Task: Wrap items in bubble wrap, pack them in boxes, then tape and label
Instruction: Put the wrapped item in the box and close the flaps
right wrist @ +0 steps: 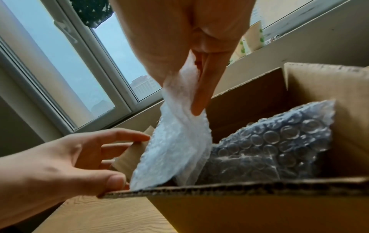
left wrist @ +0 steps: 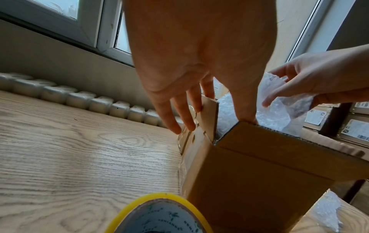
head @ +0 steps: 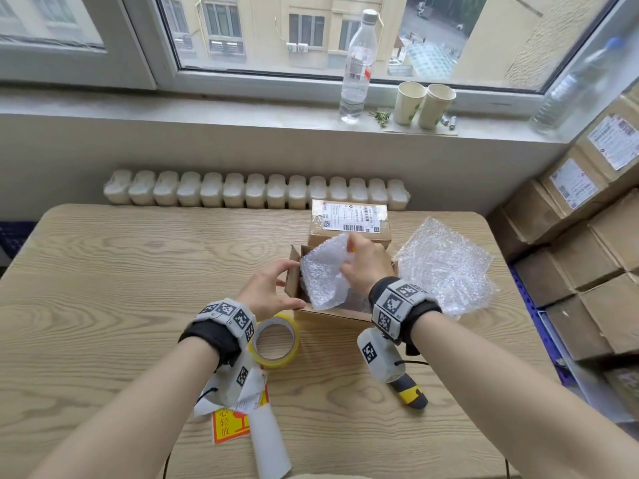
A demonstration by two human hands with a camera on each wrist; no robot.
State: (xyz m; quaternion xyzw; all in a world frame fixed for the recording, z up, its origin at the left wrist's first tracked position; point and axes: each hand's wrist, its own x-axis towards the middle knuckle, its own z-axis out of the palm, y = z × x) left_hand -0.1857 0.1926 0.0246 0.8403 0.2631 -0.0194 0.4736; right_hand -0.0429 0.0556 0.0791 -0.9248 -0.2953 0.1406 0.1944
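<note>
An open cardboard box (head: 332, 318) stands at the table's middle. Inside it lies a dark item wrapped in bubble wrap (right wrist: 269, 149). My right hand (head: 363, 267) hovers over the box and pinches a white bubble wrap sheet (head: 323, 274) by its top edge. The sheet (right wrist: 179, 141) hangs down into the left part of the box, next to the wrapped item. My left hand (head: 283, 285) is at the box's left side: its fingers (left wrist: 173, 116) lie fairly straight against the upright left flap, and the thumb touches the front corner.
A yellow tape roll (head: 276, 340) lies just in front of the box at the left. A sealed, labelled box (head: 349, 223) stands behind it. Loose bubble wrap (head: 446, 267) is piled at the right. A yellow-black tool (head: 411, 392) and red stickers (head: 230, 423) lie near me. Stacked cartons (head: 587, 236) line the right.
</note>
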